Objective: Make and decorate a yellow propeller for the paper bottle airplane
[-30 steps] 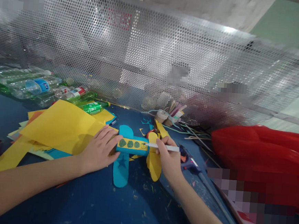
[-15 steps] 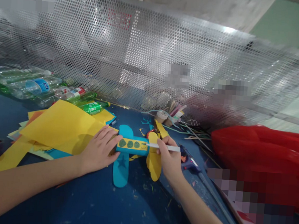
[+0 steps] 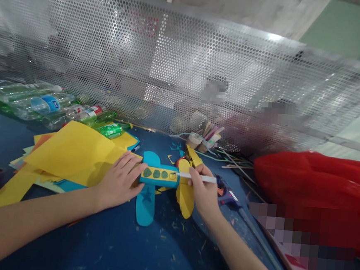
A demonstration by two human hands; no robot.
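Observation:
A toy airplane with a blue body, blue wings and yellow tail pieces lies on the blue table. Along its top runs a yellow strip with several round marks; three are filled dark green, and the one nearest the tail is an outline. My left hand is closed around the plane's left end, fingers on top and thumb at the near side. In my right hand a white marker is pinched, its tip touching the strip at the outlined circle. A dark star marks the near wing.
Yellow and coloured sheets are piled at the left, with several plastic bottles behind. A glue gun lies right of my right hand. Cups of sticks stand by the perforated metal screen. A red bag fills the right side.
Both hands and the plane stay almost in place. The marker tip remains at the outlined circle, with barely any visible shift.

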